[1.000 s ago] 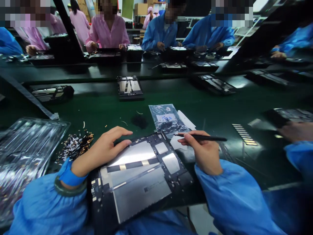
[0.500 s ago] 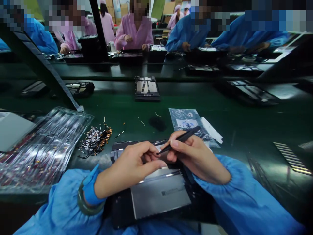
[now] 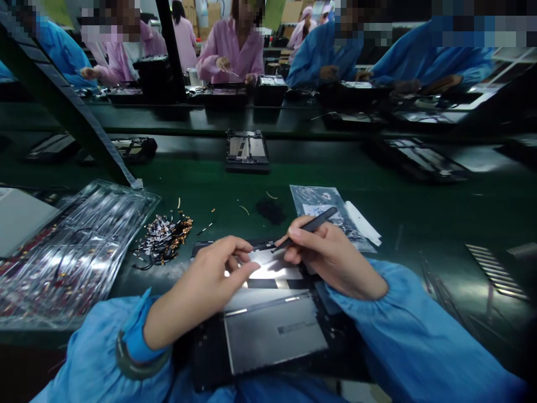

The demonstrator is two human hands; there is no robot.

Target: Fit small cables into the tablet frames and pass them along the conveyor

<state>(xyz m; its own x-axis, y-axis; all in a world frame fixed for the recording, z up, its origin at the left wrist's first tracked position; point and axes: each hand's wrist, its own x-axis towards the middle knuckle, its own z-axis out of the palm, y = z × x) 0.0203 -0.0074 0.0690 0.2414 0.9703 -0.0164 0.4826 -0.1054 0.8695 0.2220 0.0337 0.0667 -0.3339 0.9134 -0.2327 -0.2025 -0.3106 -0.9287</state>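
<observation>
Left hand [image 3: 210, 280] at lower centre, fingers pinched on the opened tablet [image 3: 268, 330], right hand [image 3: 331, 254] clasping a black stylus [image 3: 308, 226], tip down on its upper edge

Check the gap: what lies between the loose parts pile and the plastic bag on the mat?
Head view: between the parts pile and the bag lie a dark smudge-like patch and a few tiny scraps on the green mat; otherwise bare.
</observation>
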